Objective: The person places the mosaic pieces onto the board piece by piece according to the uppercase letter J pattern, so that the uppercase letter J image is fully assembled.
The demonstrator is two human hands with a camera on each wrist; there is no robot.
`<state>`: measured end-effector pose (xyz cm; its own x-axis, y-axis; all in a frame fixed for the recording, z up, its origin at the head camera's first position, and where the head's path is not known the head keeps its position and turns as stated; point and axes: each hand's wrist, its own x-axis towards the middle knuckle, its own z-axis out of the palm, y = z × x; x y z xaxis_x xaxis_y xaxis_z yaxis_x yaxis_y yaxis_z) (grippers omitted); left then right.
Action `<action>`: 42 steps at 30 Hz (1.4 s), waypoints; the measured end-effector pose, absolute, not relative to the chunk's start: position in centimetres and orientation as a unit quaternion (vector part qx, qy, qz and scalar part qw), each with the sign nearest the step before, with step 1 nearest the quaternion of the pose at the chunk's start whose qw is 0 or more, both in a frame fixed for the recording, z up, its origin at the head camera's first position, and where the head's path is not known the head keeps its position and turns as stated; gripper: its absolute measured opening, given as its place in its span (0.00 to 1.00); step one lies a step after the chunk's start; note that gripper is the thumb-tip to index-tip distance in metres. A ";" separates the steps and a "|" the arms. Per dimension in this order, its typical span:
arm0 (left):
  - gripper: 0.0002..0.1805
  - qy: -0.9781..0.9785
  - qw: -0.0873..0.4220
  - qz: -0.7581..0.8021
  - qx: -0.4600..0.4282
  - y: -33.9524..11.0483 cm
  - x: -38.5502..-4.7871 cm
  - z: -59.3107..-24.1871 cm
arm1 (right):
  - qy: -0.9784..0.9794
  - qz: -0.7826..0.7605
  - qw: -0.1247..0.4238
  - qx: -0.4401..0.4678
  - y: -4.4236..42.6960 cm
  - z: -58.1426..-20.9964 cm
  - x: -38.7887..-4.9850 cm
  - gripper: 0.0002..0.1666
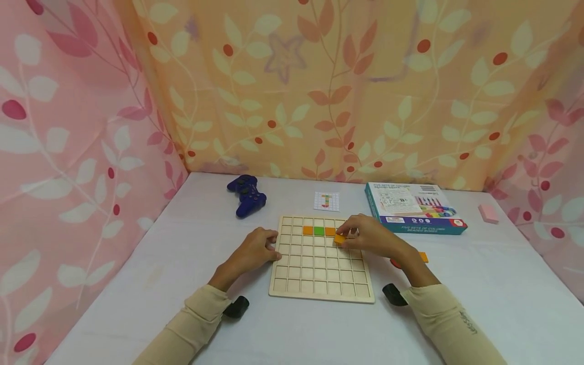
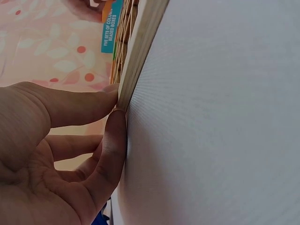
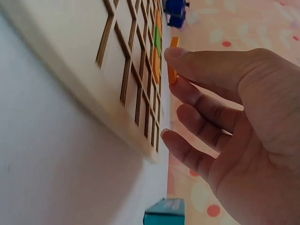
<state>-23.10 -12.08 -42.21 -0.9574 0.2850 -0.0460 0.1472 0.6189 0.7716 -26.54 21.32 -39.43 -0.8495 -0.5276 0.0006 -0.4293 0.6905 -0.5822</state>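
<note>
A wooden grid board [image 1: 320,263] lies flat on the table. My left hand [image 1: 255,249] holds its left edge, the thumb and a finger touching the rim in the left wrist view. Over the board's upper right part, my right hand [image 1: 371,235] pinches an orange square tile [image 3: 173,61] between thumb and finger. That tile is tilted, and the right wrist view shows it raised off the board. In one row of the grid sit an orange tile [image 1: 308,230], a green tile [image 1: 319,231] and another orange tile [image 1: 330,231], side by side.
Behind the board lies a small printed pattern card [image 1: 326,201]. A boxed set [image 1: 415,209] is at the back right, with a pink block [image 1: 488,213] beyond it. A blue game controller [image 1: 247,195] rests at the back left. Under the right forearm show an orange tile [image 1: 424,257] and a red piece [image 1: 395,263].
</note>
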 end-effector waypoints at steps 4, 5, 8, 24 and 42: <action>0.36 0.895 0.083 0.421 0.121 -12.0 -23.1 -42.3 | 0.915 -0.289 0.092 -0.266 19.9 -39.5 -27.0 0.18; 0.36 0.895 0.083 0.421 0.121 -12.0 -23.1 -42.3 | 0.915 -0.288 0.096 -0.266 19.6 -39.5 -27.1 0.18; 0.36 0.895 0.084 0.420 0.123 -12.0 -23.1 -42.3 | 0.914 -0.281 0.099 -0.275 18.7 -39.7 -27.6 0.18; 0.35 0.897 0.081 0.418 0.118 -11.7 -22.9 -42.2 | 0.916 -0.237 0.102 -0.307 16.4 -40.0 -28.2 0.15; 0.34 0.901 0.076 0.410 0.118 -11.7 -22.9 -42.2 | 0.909 -0.259 0.102 -0.311 16.4 -39.4 -27.5 0.16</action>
